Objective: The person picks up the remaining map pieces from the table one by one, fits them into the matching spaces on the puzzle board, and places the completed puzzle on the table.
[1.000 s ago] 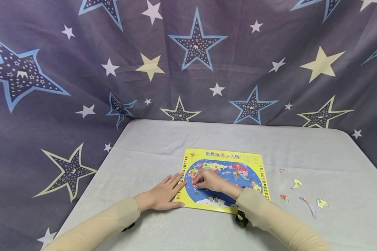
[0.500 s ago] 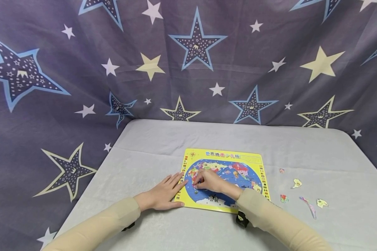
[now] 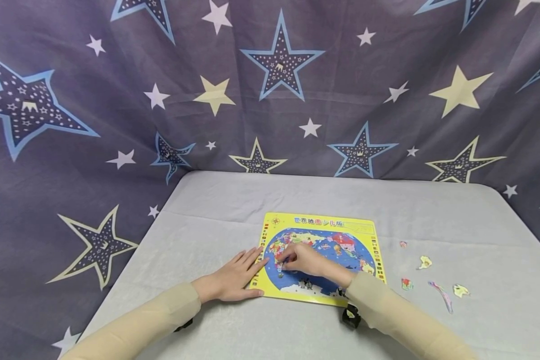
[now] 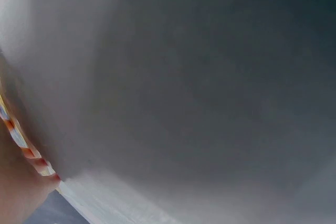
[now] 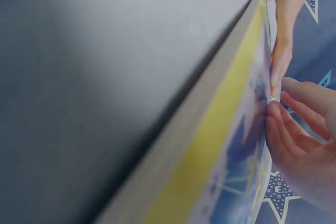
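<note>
A yellow-bordered world map puzzle board (image 3: 315, 301) lies on the table. My left hand (image 3: 229, 277) rests spread on its left edge, fingers on the yellow border and thumb at the lower corner. Over the left part of the blue map, my right hand (image 3: 307, 259) has its fingers bent down, with thumb and index fingertips at a small pinkish puzzle piece (image 3: 279, 267). From the right wrist, the right hand (image 5: 304, 145) shows thumb and fingertips close together against the board's face (image 5: 231, 182). Only part of the left hand (image 4: 21, 192) shows in the left wrist view.
Several loose puzzle pieces lie right of the board: a small red one (image 3: 403, 244), a yellowish one (image 3: 425, 262), a red-green one (image 3: 406, 284), a long pink-purple strip (image 3: 442, 297) and a pale yellow one (image 3: 461, 291). Behind the grey-covered table (image 3: 225, 200) hangs a star-patterned curtain (image 3: 297, 115).
My right hand and forearm have shifted slightly to the right, showing more of the pinkish piece beside the fingertips. My left hand stays put, and so do the loose pieces.
</note>
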The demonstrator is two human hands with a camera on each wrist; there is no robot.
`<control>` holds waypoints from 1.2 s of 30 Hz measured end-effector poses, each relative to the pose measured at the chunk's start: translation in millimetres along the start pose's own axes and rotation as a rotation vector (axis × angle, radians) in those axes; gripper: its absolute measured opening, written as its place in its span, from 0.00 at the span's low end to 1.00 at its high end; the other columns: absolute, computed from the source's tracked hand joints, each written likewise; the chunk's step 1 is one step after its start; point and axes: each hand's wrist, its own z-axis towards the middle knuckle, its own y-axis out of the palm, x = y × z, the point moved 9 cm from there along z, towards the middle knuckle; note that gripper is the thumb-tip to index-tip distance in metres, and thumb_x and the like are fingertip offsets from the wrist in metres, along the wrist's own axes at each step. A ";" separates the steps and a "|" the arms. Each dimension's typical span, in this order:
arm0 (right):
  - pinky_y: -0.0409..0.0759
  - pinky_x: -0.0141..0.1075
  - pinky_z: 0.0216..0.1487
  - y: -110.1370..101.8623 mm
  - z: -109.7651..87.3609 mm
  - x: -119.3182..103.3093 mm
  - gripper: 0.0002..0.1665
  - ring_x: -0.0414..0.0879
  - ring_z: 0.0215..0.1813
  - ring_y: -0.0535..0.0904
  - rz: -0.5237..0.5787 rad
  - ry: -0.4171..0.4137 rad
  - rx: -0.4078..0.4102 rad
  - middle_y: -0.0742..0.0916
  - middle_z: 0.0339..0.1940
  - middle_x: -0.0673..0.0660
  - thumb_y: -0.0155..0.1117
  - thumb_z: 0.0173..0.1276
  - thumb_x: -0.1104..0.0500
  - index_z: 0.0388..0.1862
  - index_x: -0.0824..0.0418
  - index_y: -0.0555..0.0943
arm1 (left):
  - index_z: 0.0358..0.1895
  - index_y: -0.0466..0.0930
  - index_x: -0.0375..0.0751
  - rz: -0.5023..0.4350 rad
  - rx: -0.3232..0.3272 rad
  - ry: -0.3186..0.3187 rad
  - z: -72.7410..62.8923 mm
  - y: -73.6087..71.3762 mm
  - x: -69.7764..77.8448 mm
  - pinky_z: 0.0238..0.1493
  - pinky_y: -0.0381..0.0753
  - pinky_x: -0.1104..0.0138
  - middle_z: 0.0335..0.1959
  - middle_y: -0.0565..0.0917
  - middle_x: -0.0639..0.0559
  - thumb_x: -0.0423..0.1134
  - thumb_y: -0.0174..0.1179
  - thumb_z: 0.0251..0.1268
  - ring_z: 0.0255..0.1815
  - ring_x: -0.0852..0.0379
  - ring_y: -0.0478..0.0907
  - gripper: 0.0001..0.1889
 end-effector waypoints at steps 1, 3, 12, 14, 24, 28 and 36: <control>0.76 0.27 0.33 -0.7 -1.4 -0.5 0.11 0.40 0.33 0.77 0.002 -0.005 -0.001 0.82 0.34 0.56 0.62 0.56 0.66 0.40 0.66 0.82 | 0.70 0.42 0.46 0.000 -0.001 -0.001 0.1 0.3 -0.1 0.67 0.40 0.56 0.71 0.39 0.44 0.70 0.30 0.58 0.70 0.50 0.34 0.42; 0.76 0.27 0.33 -2.3 -4.4 -2.0 0.11 0.41 0.33 0.77 0.019 -0.014 -0.007 0.82 0.34 0.57 0.62 0.56 0.66 0.40 0.67 0.82 | 0.70 0.42 0.46 0.000 -0.002 -0.002 0.5 1.3 -0.2 0.67 0.40 0.56 0.71 0.38 0.44 0.70 0.30 0.58 0.70 0.50 0.34 0.43; 0.77 0.28 0.34 -13.6 -22.6 0.5 0.12 0.43 0.34 0.78 0.093 -0.001 -0.033 0.81 0.37 0.59 0.59 0.59 0.66 0.42 0.68 0.80 | 0.70 0.43 0.46 -0.001 0.008 0.005 0.4 0.9 2.3 0.67 0.42 0.56 0.71 0.39 0.44 0.70 0.32 0.58 0.70 0.50 0.35 0.42; 0.77 0.29 0.33 -17.4 -27.8 2.9 0.12 0.44 0.34 0.78 0.107 0.019 -0.033 0.81 0.38 0.60 0.59 0.60 0.65 0.43 0.68 0.80 | 0.70 0.43 0.46 0.003 0.007 0.003 0.4 0.9 2.5 0.67 0.42 0.56 0.71 0.39 0.44 0.70 0.32 0.58 0.70 0.50 0.35 0.42; 0.77 0.29 0.36 -42.3 -51.8 9.1 0.14 0.46 0.39 0.79 0.065 0.041 0.003 0.82 0.42 0.61 0.59 0.60 0.63 0.44 0.67 0.80 | 0.70 0.43 0.46 0.005 0.008 -0.008 0.2 1.2 1.2 0.67 0.41 0.56 0.71 0.39 0.45 0.70 0.31 0.58 0.70 0.51 0.35 0.42; 0.77 0.29 0.37 -54.5 -63.4 11.0 0.14 0.46 0.39 0.79 0.043 0.051 0.021 0.83 0.41 0.60 0.60 0.60 0.63 0.44 0.67 0.80 | 0.70 0.43 0.45 0.002 0.013 -0.007 0.0 0.7 1.3 0.67 0.41 0.56 0.71 0.40 0.44 0.70 0.31 0.58 0.70 0.51 0.35 0.42; 0.77 0.28 0.36 -80.5 -90.4 26.6 0.15 0.45 0.36 0.78 0.016 0.161 0.073 0.83 0.40 0.61 0.60 0.59 0.62 0.44 0.68 0.79 | 0.70 0.44 0.45 0.008 0.021 -0.003 0.7 -0.8 0.6 0.67 0.42 0.56 0.71 0.40 0.44 0.69 0.32 0.59 0.70 0.50 0.36 0.42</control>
